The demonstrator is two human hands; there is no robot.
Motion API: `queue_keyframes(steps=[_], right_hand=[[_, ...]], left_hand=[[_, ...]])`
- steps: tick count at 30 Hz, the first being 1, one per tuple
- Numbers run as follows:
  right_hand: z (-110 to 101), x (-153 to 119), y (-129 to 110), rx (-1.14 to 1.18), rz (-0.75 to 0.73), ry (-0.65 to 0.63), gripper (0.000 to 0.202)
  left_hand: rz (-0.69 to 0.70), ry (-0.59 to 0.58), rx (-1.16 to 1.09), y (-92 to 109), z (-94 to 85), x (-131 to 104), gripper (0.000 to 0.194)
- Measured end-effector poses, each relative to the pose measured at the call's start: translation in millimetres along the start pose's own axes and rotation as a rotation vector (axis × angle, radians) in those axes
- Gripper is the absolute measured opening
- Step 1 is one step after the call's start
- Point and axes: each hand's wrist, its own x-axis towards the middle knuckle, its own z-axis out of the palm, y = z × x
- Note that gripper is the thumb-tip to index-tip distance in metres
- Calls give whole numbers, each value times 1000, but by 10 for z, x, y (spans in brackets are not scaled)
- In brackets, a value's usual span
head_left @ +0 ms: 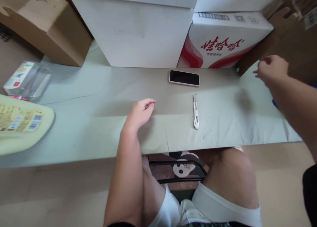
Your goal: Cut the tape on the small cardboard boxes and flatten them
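Note:
My left hand [141,113] rests at the middle of the covered table, its fingers curled together and no object showing in them. Off to the right, my right hand [273,68] is raised over the table with its fingers bent inward; whatever may be between them is hidden. A white utility knife [196,116] lies between the two hands, its narrow end pointing to the back. Behind the knife lies a phone [184,78] with a dark screen and a pale case. Neither hand touches the knife or the phone.
Large white boxes [148,32] and a red-and-white carton [218,45] stand along the back. A brown cardboard box [66,39], a clear plastic pack [32,80] and a pale yellow bottle [24,124] are on the left. The table's front edge [173,149] runs above my knees.

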Motion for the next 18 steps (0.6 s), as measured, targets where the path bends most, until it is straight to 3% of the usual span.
queue_keyframes(steps=[3,8,12,18], right_hand=[[-59,-273,-114,163,49,-81,40],[-86,-875,-750,356,-187,-250,29],[-54,-1269,-1590,500,-449,-410,24],[-3,-1701,-3092,711,-875,-545,22]], left_hand=[[91,120,-125,1,-18,-35,23],[165,290,-267,-22,-128,-138,8],[185,346,-298,-67,-265,-222,5],[160,436,-378,-211,-497,-347,5]])
